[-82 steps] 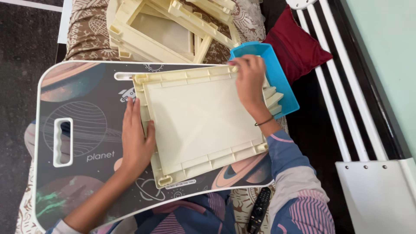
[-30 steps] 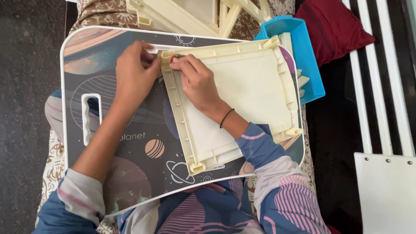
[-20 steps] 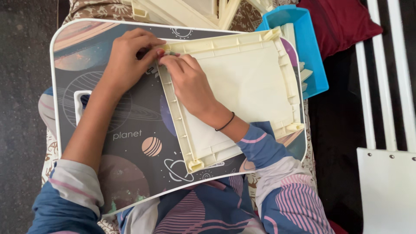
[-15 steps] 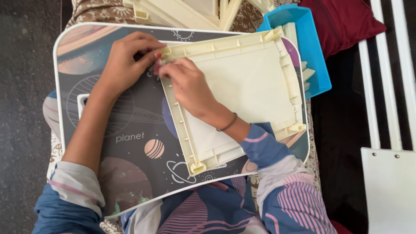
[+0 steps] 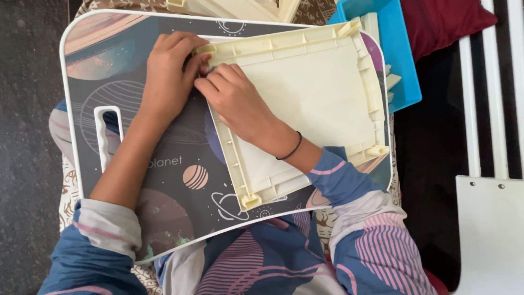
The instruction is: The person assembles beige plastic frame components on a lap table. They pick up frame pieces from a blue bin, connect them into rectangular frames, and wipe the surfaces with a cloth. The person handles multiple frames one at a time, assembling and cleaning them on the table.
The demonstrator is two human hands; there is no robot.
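Since 2.7 s ago the cream plastic panel [image 5: 305, 98] has been turned on the lap tabletop [image 5: 109, 60] and both hands have come together at its upper-left corner, where earlier they held opposite edges.

The panel lies flat, ribbed side up, on the right half of the space-printed tabletop, its far right corner reaching over the rim toward the blue bin [image 5: 406, 54]. The right hand [image 5: 234, 104] rests on the panel with fingers curled at the corner lug; the left hand [image 5: 169, 76] lies just beside it on the tabletop, fingers bent and pressed to the same corner. Whether either pinches a small piece there I cannot tell; the fingers hide it.

The step in hand looks like fitting or working something at that corner lug. The next move would call for a steady press from both hands while the panel stays flat.

More cream panels [image 5: 240, 6] lie beyond the tabletop, cream pieces stand in the bin, and a dark red cushion [image 5: 442, 22] sits at right beside white rails [image 5: 472, 109].
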